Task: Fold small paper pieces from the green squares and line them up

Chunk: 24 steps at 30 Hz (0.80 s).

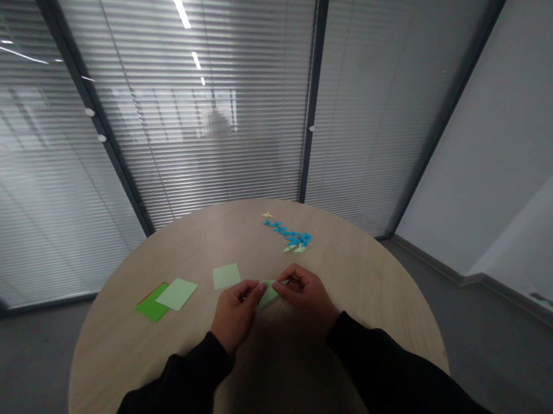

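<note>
Between my two hands is a small piece of light green paper, pinched at its left side by my left hand and at its right side by my right hand. Both hands are closed, thumbs against fingers, just above the table. Parts of the paper are hidden by my fingers, so its folds cannot be made out. A flat pale green square sheet lies just beyond my left hand.
The round wooden table carries a pale green sheet overlapping a brighter green stack at left. Several small folded blue paper pieces lie at the back, with a yellow one and pale green ones. Glass with blinds stands behind.
</note>
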{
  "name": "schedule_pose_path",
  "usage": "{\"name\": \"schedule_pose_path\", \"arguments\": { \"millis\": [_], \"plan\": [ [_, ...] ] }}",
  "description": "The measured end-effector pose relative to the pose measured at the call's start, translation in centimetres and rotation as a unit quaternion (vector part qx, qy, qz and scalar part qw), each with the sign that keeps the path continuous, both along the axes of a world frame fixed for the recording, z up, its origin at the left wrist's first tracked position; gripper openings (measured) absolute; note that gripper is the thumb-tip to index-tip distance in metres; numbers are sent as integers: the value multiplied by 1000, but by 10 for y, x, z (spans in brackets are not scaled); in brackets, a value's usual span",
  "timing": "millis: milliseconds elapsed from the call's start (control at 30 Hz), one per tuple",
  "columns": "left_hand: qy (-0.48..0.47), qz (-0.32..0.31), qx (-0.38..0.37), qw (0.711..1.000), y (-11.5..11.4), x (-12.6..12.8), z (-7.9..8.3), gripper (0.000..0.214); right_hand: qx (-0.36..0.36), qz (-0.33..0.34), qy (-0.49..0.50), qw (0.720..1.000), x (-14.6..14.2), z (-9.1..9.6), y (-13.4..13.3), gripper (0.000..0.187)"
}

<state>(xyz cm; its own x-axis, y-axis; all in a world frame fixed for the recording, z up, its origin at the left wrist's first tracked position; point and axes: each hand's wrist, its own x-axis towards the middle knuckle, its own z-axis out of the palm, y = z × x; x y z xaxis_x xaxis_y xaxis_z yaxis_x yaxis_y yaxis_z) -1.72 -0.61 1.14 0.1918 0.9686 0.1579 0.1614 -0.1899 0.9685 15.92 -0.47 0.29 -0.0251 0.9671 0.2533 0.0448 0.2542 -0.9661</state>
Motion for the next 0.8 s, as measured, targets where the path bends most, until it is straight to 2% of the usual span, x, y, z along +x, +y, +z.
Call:
{"name": "schedule_pose_path", "arguments": {
  "millis": [100, 333, 533, 667, 800],
  "plan": [
    [6, 12, 12, 1000, 0, -1, 1, 40, -10, 2, 9, 1000, 2, 2, 1, 32],
    [68, 36, 51, 996, 4, -5, 1, 38, -29, 60, -14, 998, 17, 8, 7, 32],
    [119, 50, 73, 989, 4, -6, -2, 39, -13, 27, 29, 999, 19, 3, 12, 34],
    [106, 47, 64, 991, 4, -5, -2, 39, -3, -2, 36, 999, 19, 1, 14, 34],
    [79, 45, 57, 994, 4, -4, -2, 39, -12, -3, 48, 999, 19, -2, 16, 36]
  ]
}}
